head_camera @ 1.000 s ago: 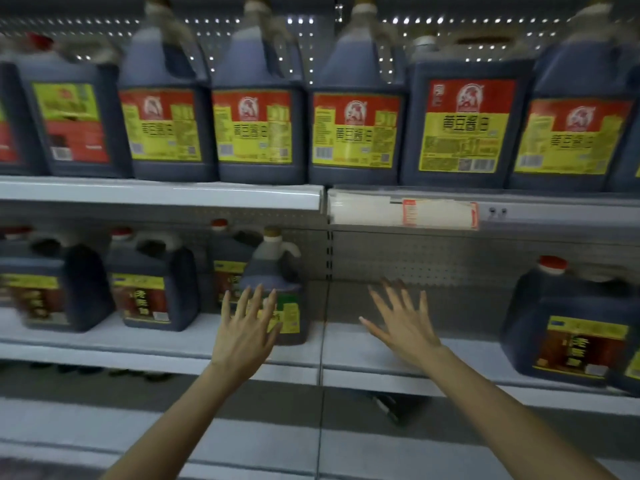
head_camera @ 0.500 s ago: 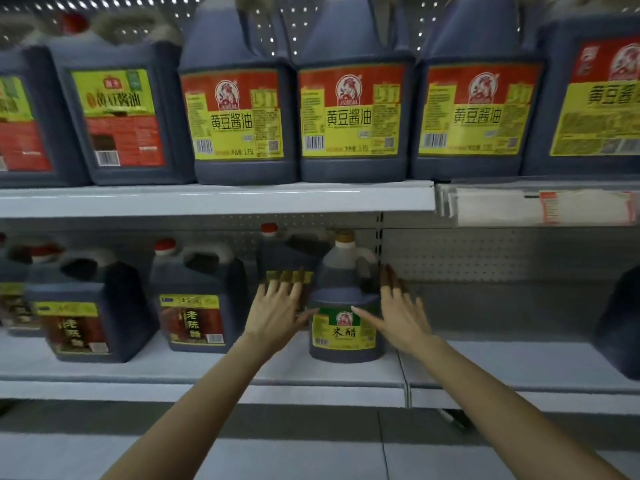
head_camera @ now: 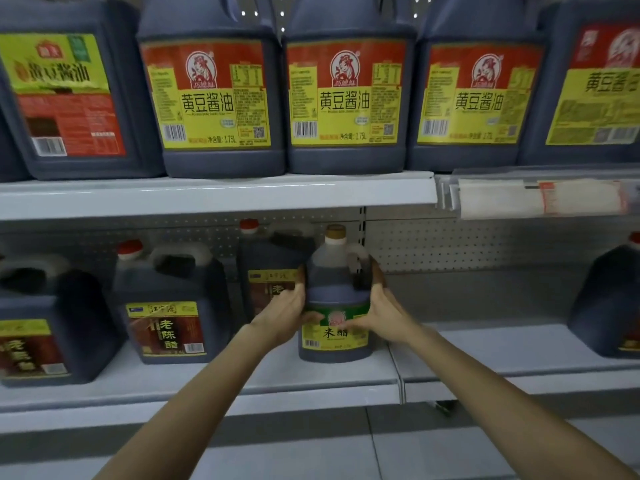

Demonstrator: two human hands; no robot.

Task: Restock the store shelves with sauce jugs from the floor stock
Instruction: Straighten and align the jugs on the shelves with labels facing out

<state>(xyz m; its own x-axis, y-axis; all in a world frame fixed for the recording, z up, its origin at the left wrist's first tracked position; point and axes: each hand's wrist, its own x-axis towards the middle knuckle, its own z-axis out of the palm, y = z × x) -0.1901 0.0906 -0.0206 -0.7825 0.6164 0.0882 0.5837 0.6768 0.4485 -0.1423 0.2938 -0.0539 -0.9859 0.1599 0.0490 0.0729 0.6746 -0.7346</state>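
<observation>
The light reaches me flat and rather dim, falling from above. The upper shelf (head_camera: 214,199) carries a pale glare streak at 11 o'clock and shades the pegboard (head_camera: 485,247) beneath it. The soy sauce label (head_camera: 343,98) at 12 o'clock reads sharp. The rice vinegar jug (head_camera: 334,306) at centre looks soft, and the aged vinegar jug (head_camera: 45,306) at 9 o'clock smears. Shelf lines bow toward the edges.

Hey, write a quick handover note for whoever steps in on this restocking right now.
The left hand and right hand both grip the green-label jug by its sides. It stands upright on the lower shelf, near the seam between sections. The upper shelf row looks full. To do: let go, probably fill the bare stretch to the jug's right. Floor stock is out of view.
</observation>
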